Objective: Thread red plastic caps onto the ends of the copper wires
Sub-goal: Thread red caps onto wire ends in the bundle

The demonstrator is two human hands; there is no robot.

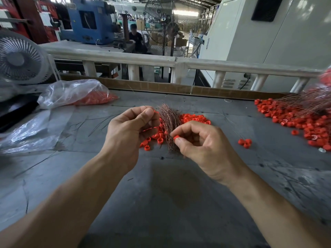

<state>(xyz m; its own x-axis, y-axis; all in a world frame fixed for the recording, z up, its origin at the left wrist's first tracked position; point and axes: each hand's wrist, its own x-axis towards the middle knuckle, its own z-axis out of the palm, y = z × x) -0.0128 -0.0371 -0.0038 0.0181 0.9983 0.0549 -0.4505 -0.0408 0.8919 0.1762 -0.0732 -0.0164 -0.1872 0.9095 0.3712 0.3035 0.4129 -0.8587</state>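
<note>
No readable writing or brand anywhere. Left hand (131,126) had its grip curled, thumb and fingers pinching what looked like a thin copper wire; the wire itself too fine to trace. Right hand (198,140) pinched one red cap (176,137) between thumb and forefinger, grip narrow, the cap held just beside the wire bundle (169,126). The bundle lay on the grey table (170,194) between the hands, long axis running away from the person, its far end fanned out. Loose caps (194,118) were heaped behind and under the bundle. A bigger cap pile (300,120) sat at the right with more wires (308,102) lying over it. A clear plastic bag (71,93) of caps lay far left, near a white fan (19,59). Scratched, dusty table top, cardboard strip along its back edge, white railing behind. Factory hall: blue machine, standing fans, a seated person in the distance.
</note>
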